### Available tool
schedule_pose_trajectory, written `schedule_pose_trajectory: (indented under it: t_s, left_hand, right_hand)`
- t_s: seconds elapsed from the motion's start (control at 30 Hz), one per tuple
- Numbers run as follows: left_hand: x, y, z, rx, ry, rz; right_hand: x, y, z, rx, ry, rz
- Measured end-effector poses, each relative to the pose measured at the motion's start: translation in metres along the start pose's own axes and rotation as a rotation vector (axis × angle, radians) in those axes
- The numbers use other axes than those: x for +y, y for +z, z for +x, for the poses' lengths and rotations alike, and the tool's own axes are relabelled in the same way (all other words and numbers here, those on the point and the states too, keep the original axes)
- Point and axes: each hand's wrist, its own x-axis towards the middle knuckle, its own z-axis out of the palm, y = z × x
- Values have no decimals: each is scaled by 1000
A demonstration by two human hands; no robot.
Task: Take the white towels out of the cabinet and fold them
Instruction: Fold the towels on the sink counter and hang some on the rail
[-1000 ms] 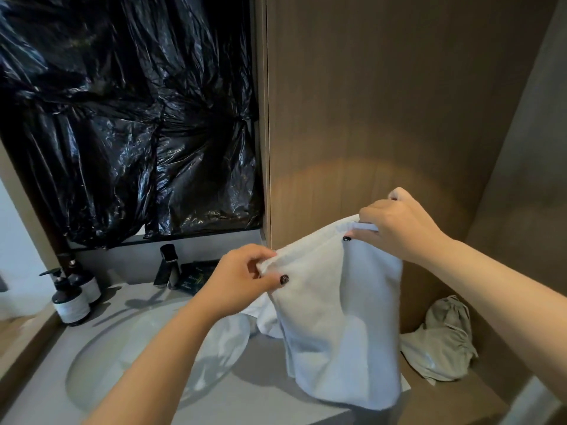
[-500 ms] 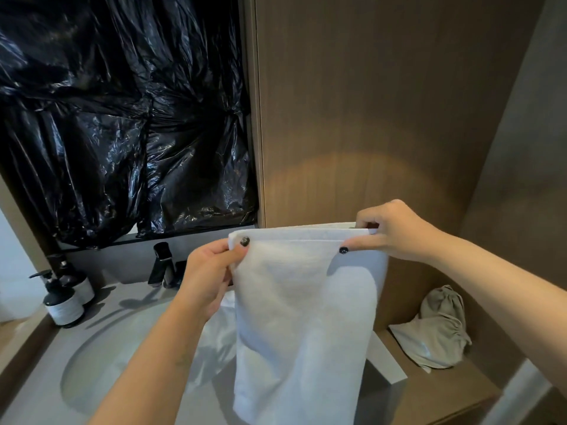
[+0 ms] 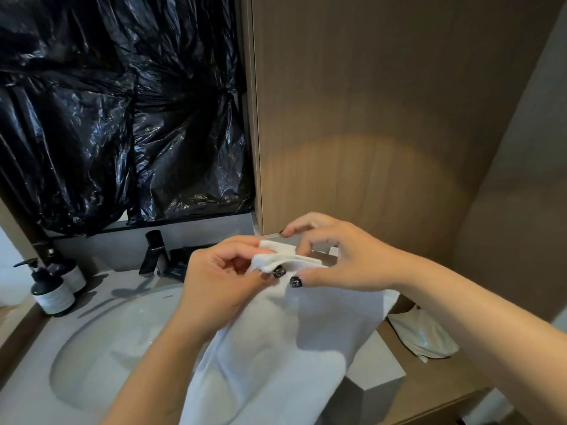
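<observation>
A white towel (image 3: 276,348) hangs in front of me above the sink counter, folded lengthwise, its top corners brought together. My left hand (image 3: 221,283) pinches the top edge between thumb and fingers. My right hand (image 3: 340,259) meets it from the right and pinches the same top edge with thumb and curled fingers. The lower part of the towel drapes down out of the frame. A tall wooden cabinet (image 3: 383,118) stands behind, its door shut.
A grey counter with a round sink (image 3: 101,351) lies below left, with a black tap (image 3: 155,253) and two pump bottles (image 3: 52,286). Black plastic sheeting (image 3: 122,102) covers the wall. A beige cloth bag (image 3: 426,335) lies on the wooden shelf at right.
My hands, which held the towel's top corners apart, have come together, folding the towel in half lengthwise. The towel now hangs narrower.
</observation>
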Motion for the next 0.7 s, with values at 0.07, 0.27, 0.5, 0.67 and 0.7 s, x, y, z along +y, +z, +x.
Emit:
schedule_pose_trajectory:
  t_s: [0.07, 0.27, 0.5, 0.67, 0.7]
  left_hand:
    - [-3, 2, -2, 23, 5, -28]
    - [-28, 0, -27, 87, -209, 38]
    - [-52, 16, -30, 94, -50, 294]
    - [-61, 30, -25, 96, -70, 284]
    - [-64, 31, -25, 105, -104, 246]
  right_hand:
    - [-4, 6, 3, 25, -25, 67]
    - [10, 20, 9, 260, -19, 122]
    - [27, 7, 9, 41, -24, 174]
    - [36, 12, 13, 146, -22, 85]
    - [38, 14, 13, 180, -17, 69]
